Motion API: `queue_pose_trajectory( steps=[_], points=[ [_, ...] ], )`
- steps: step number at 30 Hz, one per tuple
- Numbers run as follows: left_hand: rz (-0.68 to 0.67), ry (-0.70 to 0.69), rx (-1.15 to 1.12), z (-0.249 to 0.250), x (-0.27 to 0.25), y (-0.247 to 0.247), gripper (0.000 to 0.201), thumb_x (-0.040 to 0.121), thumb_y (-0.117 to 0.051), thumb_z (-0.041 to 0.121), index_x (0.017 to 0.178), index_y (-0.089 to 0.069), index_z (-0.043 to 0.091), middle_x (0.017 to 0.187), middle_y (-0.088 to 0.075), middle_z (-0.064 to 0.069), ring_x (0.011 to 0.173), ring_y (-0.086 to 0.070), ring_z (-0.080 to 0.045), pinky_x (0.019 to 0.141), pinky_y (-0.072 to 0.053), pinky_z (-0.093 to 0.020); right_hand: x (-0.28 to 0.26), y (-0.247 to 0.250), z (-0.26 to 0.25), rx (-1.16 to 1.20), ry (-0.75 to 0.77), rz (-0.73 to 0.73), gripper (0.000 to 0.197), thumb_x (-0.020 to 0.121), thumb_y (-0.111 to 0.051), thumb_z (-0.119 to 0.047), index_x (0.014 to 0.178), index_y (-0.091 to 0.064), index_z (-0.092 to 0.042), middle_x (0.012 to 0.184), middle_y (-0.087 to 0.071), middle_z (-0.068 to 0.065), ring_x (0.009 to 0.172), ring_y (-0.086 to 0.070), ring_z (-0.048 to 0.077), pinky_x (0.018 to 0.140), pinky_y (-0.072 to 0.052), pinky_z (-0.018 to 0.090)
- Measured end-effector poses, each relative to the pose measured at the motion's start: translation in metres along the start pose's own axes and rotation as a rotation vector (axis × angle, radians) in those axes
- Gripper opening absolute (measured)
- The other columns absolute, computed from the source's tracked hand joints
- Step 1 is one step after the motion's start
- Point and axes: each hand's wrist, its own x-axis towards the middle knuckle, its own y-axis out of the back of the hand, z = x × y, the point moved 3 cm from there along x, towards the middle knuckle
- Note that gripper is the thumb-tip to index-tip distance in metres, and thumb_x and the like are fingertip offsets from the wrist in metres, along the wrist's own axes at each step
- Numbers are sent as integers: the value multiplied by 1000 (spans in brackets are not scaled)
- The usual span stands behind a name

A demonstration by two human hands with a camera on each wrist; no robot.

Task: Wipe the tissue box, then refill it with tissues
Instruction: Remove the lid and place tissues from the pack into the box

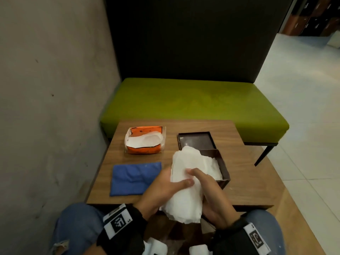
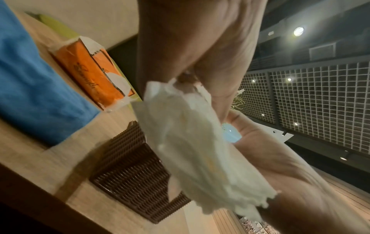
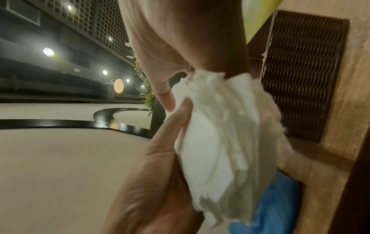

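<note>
A thick stack of white tissues (image 1: 185, 188) is held over the near table edge by both hands. My left hand (image 1: 171, 183) grips its left side, thumb on top. From the right, my right hand (image 1: 201, 181) grips it with the thumb across the top. The stack's far end hangs over the open brown tissue box (image 1: 223, 181), which has white tissues inside. Its lid (image 1: 195, 142) lies upturned just behind. In the left wrist view my left hand (image 2: 196, 47) pinches the tissues (image 2: 196, 150) above the ribbed box (image 2: 130, 166). The right wrist view shows the tissues (image 3: 220, 134) between both hands.
An opened orange tissue pack (image 1: 145, 142) lies at the back left of the wooden table (image 1: 248, 172). A folded blue cloth (image 1: 135, 178) lies at the front left. A green bench (image 1: 193, 102) stands behind the table, and a concrete wall is to the left.
</note>
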Motion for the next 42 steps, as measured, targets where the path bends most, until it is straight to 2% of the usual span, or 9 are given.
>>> queue_pose_trajectory(
  steps=[5,9,12,15,20,28,35,39,42],
  points=[
    [15,130,-145,-6,6,20,74,59,-80,48,124,-49,28,118,-63,-1,105,-63,-18,91,-53,-41,5,16,-13,157,47,32,39,81,-65,-4,119,-58,-9,109,-69,19,101,-65,38,78,-56,49],
    [-50,243,-609,-20,-2,17,50,76,-59,42,122,-56,21,115,-69,-6,105,-65,-22,82,-55,-36,3,21,-22,352,162,10,39,80,-62,-3,117,-59,-12,112,-70,13,108,-64,32,94,-49,52],
    [-101,186,-729,-17,-4,3,45,84,-53,34,127,-52,19,121,-66,-8,111,-63,-24,93,-52,-42,-1,13,-16,351,212,14,35,82,-59,4,112,-61,-14,107,-73,10,108,-64,31,98,-47,53],
    [38,91,-633,-16,1,8,46,85,-58,13,130,-50,13,120,-66,-8,110,-64,-23,91,-53,-37,-4,14,-15,355,207,-70,35,80,-60,-3,113,-62,-12,109,-72,13,108,-65,33,98,-48,52],
    [68,94,-424,-16,4,13,39,89,-57,14,126,-49,26,118,-66,0,107,-64,-18,93,-52,-35,-5,22,-23,181,237,-57,45,89,-52,-39,126,-60,-15,119,-68,13,108,-66,27,85,-55,42],
    [126,108,-317,-16,22,10,34,94,-44,7,121,-48,26,112,-64,3,104,-62,-15,85,-52,-29,5,46,-34,-178,213,171,19,92,-55,-16,109,-62,-14,104,-70,9,93,-65,23,74,-52,36],
    [316,-138,305,-7,65,2,32,87,-58,9,119,-55,14,109,-61,6,99,-58,-12,70,-44,-12,43,67,-74,-973,485,398,20,87,-64,-16,105,-61,-10,80,-61,-2,72,-58,12,59,-48,28],
    [322,-134,650,-17,78,0,31,84,-56,23,113,-58,15,108,-65,-4,100,-59,-22,87,-49,-38,59,75,-70,-1455,448,424,30,91,-57,-31,110,-60,-8,107,-55,9,108,-48,32,83,-41,39],
    [251,-127,950,-18,78,-8,32,91,-49,35,115,-59,15,114,-60,-4,112,-49,-23,96,-41,-37,69,85,-58,-1730,298,379,34,92,-52,-38,116,-59,-15,126,-44,11,122,-34,33,96,-37,45]
  ],
)
